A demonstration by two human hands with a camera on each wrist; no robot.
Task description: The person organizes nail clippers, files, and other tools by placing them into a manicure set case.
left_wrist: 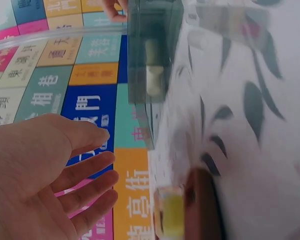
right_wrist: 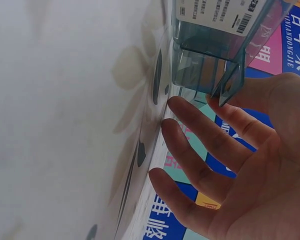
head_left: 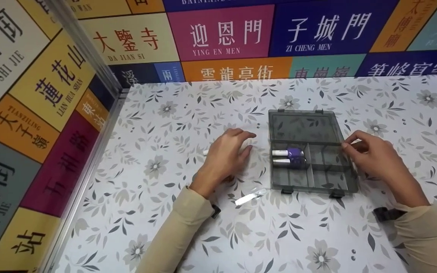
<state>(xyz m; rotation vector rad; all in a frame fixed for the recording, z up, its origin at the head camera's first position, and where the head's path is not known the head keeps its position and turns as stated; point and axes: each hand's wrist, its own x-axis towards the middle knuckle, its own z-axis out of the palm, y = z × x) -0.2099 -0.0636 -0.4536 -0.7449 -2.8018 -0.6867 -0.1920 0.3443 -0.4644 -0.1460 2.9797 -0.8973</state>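
Observation:
A grey see-through compartment box (head_left: 309, 187) lies on the table with its lid (head_left: 304, 127) folded back. Two purple nail polish bottles (head_left: 295, 152) with pale caps lie side by side in its left compartment. My right hand (head_left: 374, 155) pinches the box's right edge between thumb and index finger; the other fingers (right_wrist: 200, 150) are spread below. Left of the box, my left hand (head_left: 226, 153) hovers with loosely bent fingers and holds nothing. Partly hidden by it are a white-tipped item (head_left: 206, 152) and a small yellowish-and-brown item (left_wrist: 171, 215), whose kind is unclear.
A shiny, flat, pale strip (head_left: 250, 197) lies on the table between my left wrist and the box. The table's floral cover (head_left: 157, 235) reaches panels of coloured signs (head_left: 222, 34) at the back and left.

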